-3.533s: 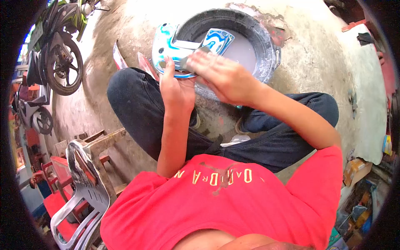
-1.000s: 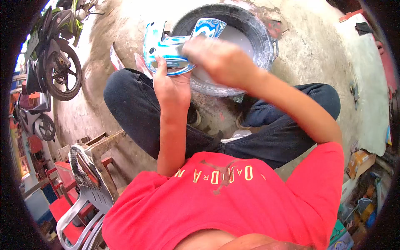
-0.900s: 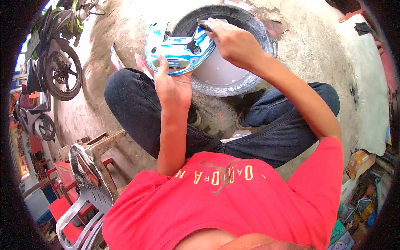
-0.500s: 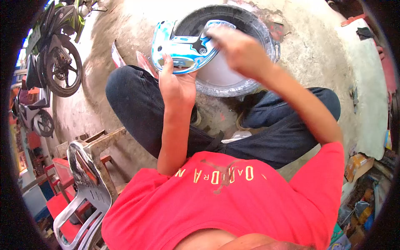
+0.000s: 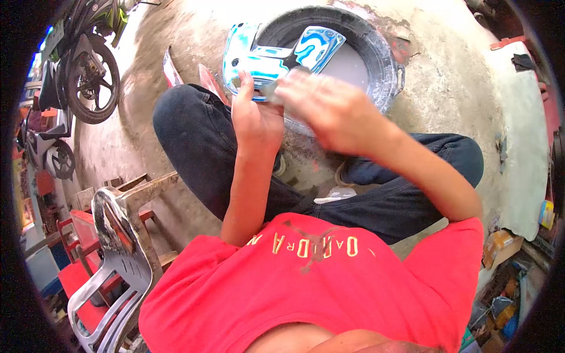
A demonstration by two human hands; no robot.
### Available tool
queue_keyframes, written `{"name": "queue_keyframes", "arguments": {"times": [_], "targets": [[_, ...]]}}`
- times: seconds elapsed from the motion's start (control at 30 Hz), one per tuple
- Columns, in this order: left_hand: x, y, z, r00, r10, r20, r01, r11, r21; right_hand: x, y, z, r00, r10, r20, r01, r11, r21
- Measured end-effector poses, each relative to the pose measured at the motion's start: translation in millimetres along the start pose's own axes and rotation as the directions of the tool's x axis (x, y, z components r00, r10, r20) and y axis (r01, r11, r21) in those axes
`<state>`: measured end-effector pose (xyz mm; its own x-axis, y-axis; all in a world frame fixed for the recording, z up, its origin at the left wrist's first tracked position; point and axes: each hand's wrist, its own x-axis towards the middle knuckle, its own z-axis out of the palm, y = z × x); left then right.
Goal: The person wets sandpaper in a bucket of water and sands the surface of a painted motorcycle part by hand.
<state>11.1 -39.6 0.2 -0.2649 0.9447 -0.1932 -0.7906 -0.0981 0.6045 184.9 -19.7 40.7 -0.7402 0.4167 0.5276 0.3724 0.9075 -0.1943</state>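
A curved blue-and-white panel [image 5: 262,63] with small holes is held over the left part of a round black basin [image 5: 385,65] containing cloudy, pale liquid. My left hand [image 5: 258,120] grips the panel's near edge, thumb on top. Slightly blurred, my right hand [image 5: 329,109] presses a small grey sheet [image 5: 269,92] against the near side of the panel, close to my left thumb. Its fingers are together over the sheet and cover part of the panel.
Two red-and-white pieces [image 5: 210,82] lie on the floor beside my left knee. Motorcycles [image 5: 91,76] stand at the upper left. At the lower left are a grey plastic chair [image 5: 126,259] and a wooden frame. A cardboard box [image 5: 500,247] and clutter are at the right.
My right hand has moved from the panel's far right arm down toward its near edge, close to my left hand. The whole view has shifted slightly.
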Motion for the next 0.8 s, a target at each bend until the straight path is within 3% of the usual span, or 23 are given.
{"name": "queue_keyframes", "arguments": {"times": [0.1,0.2,0.27,0.33,0.47,0.6,0.67,0.77,0.8], "targets": [[-9.1,3.5,16.2,1.0,-0.004,0.006,0.004,1.0,-0.014,3.8,45.4,0.6,0.984,0.158,-0.079,-0.162,0.985,-0.053],[-5.8,1.1,13.6,1.0,0.004,0.009,-0.004,1.0,-0.018,-3.3,23.8,5.6,0.999,0.037,-0.037,-0.041,0.993,-0.112],[-5.4,1.9,10.1,1.0,0.008,0.004,-0.008,1.0,-0.022,-2.6,-10.6,6.0,1.0,0.003,-0.022,-0.004,1.0,-0.029],[-7.0,3.6,11.3,1.0,-0.003,0.004,0.003,1.0,-0.017,-2.4,8.4,1.6,1.0,0.021,-0.019,-0.021,1.0,-0.005],[-9.7,6.1,18.4,1.0,0.006,0.0,-0.006,0.999,-0.036,-8.1,66.1,2.8,0.983,0.175,-0.047,-0.18,0.974,-0.134],[-7.7,5.5,11.0,1.0,0.011,0.012,-0.011,0.999,-0.035,-1.5,-7.6,6.9,1.0,0.015,-0.005,-0.015,1.0,0.002],[-7.7,6.9,14.6,0.999,-0.008,0.04,0.01,0.998,-0.06,-1.0,12.1,3.5,1.0,0.005,-0.028,-0.006,1.0,-0.02],[-8.7,6.3,13.3,1.0,0.012,-0.013,-0.013,0.999,-0.042,-4.8,66.2,1.4,0.967,0.256,0.012,-0.253,0.959,-0.127],[-8.8,6.3,14.6,1.0,0.012,-0.013,-0.012,0.999,-0.04,-6.8,60.3,3.4,0.98,0.201,-0.004,-0.199,0.97,-0.142]]}}
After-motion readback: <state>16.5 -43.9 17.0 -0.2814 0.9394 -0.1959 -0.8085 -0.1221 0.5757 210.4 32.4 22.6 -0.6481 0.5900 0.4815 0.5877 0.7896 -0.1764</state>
